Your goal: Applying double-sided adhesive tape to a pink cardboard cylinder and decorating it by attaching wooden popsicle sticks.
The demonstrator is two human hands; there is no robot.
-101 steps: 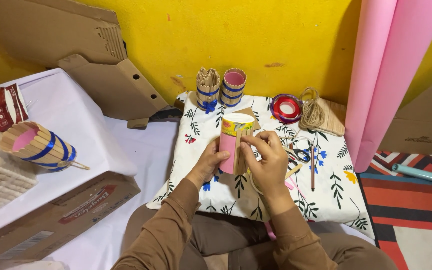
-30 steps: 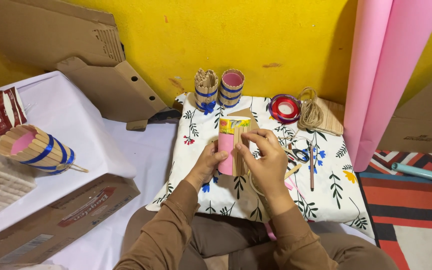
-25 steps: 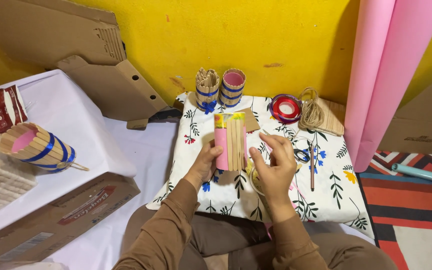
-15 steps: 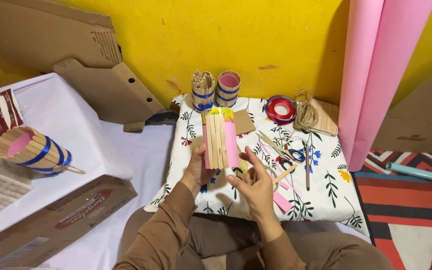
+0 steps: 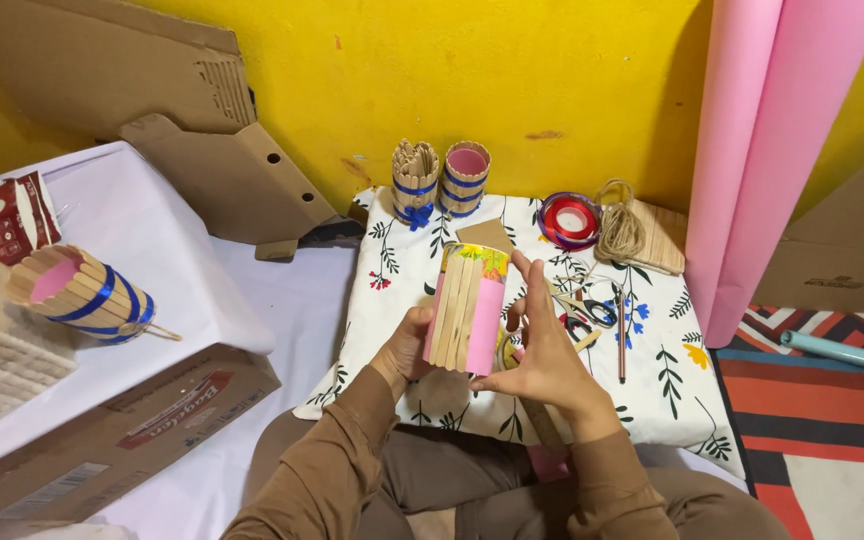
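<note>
Beyond the fingers stand two stick-clad cups; right of them lie red tape, twine and a pink roll.
</note>
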